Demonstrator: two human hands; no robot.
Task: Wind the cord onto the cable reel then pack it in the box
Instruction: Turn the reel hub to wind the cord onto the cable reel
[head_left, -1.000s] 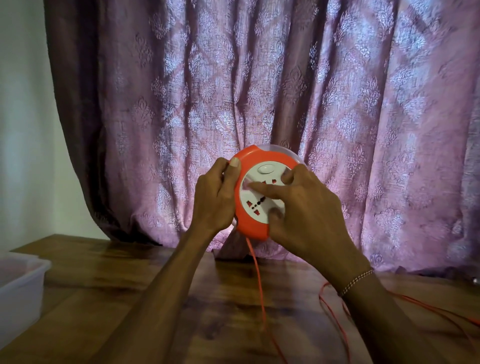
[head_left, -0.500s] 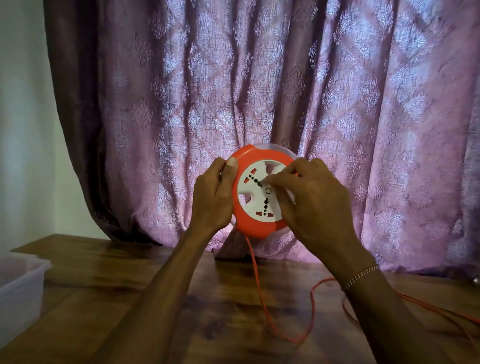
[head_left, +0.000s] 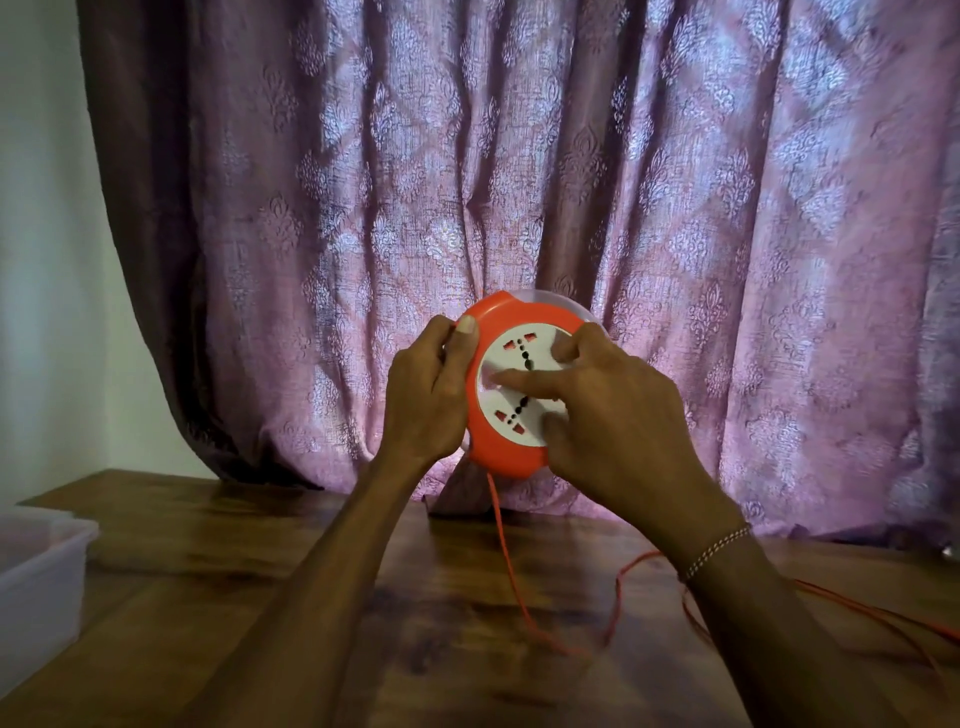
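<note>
I hold a round orange cable reel (head_left: 501, 452) with a white socket face upright above the wooden table (head_left: 249, 561). My left hand (head_left: 428, 397) grips its left rim, thumb on the front edge. My right hand (head_left: 618, 421) lies on the white face, with fingertips pressed into it. A thin orange cord (head_left: 511, 566) hangs from the reel's underside, loops on the table and trails off to the right edge. The reel's right side is hidden behind my right hand.
A translucent white plastic box (head_left: 39, 577) stands on the table at the left edge. A purple patterned curtain (head_left: 519, 182) hangs close behind the reel. A pale wall fills the far left.
My right hand has turned the white face round, so the socket rows sit at a new angle. The cord loop on the table has shifted and shortened. My left hand has stayed in place.
</note>
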